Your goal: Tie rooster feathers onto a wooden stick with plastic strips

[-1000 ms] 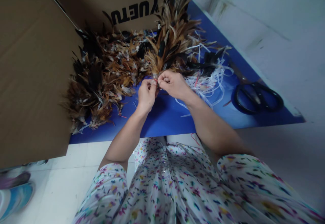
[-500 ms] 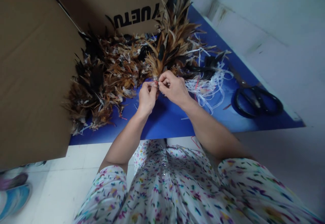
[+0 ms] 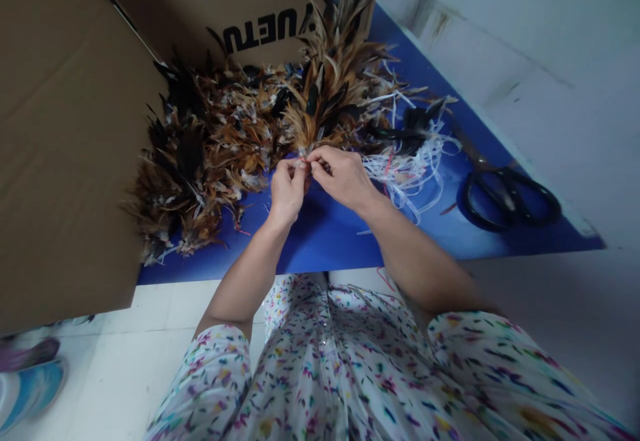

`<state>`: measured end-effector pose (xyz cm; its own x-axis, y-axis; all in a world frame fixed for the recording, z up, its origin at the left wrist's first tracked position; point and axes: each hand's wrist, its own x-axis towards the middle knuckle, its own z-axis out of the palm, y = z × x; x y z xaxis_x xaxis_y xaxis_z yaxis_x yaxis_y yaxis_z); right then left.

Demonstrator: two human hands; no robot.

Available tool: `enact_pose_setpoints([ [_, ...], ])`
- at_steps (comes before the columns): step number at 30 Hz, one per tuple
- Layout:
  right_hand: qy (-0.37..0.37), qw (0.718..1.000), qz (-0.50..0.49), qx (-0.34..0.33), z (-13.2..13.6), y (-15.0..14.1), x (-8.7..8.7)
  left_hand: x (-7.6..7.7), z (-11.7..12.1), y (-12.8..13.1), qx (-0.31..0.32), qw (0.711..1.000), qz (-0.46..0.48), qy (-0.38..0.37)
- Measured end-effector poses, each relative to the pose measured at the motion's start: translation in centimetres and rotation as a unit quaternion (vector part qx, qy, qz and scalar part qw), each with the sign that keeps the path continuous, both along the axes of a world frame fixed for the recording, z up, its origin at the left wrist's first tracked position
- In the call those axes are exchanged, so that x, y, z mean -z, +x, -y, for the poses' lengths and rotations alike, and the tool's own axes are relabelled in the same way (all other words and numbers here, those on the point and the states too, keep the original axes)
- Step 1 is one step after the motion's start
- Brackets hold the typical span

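My left hand (image 3: 289,188) pinches the base of a bunch of brown and black feathers (image 3: 313,104), whose tips point away from me. Close against it, my right hand (image 3: 343,176) has thumb and forefinger pressed together at the same base, where a bit of red shows; whether that is string I cannot make out. A large heap of similar feathers (image 3: 225,128) lies to the left and behind. Beside my right hand is a tangle of white strings (image 3: 417,168) with some red among them.
Black-handled scissors (image 3: 507,198) lie at the right of the blue table (image 3: 250,248). Cardboard box walls (image 3: 165,1) stand at the left and back. A pale wall (image 3: 525,61) borders the right side. A blue and white container (image 3: 37,391) is on the floor at lower left.
My right thumb and forefinger have shifted slightly at the feather base, and the right hand lies a little flatter. Both hands stay at the bunch.
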<state>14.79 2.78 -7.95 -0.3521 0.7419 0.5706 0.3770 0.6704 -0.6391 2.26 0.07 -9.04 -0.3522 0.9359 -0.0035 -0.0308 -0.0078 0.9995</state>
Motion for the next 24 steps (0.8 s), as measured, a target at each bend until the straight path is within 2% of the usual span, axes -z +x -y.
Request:
enact_pose_setpoints([
  [6, 0.033, 0.999, -0.002, -0.009, -0.1, 0.0, 0.5, -0.5, 0.1, 0.0, -0.011, 1.000, 0.000, -0.012],
  [12, 0.077, 0.997, 0.030, 0.006, 0.0, -0.2, 0.8, 0.4, -0.2, -0.3, -0.005, 1.000, -0.010, 0.000],
  [17, 0.095, 0.990, 0.098, 0.027, 0.3, -0.4, 0.8, 1.4, -0.6, -0.7, -0.014, 0.997, -0.064, 0.040],
  [24, 0.135, 0.967, 0.208, 0.062, 0.5, -0.9, 0.8, 2.1, -0.8, -1.0, -0.010, 0.995, -0.089, 0.054],
])
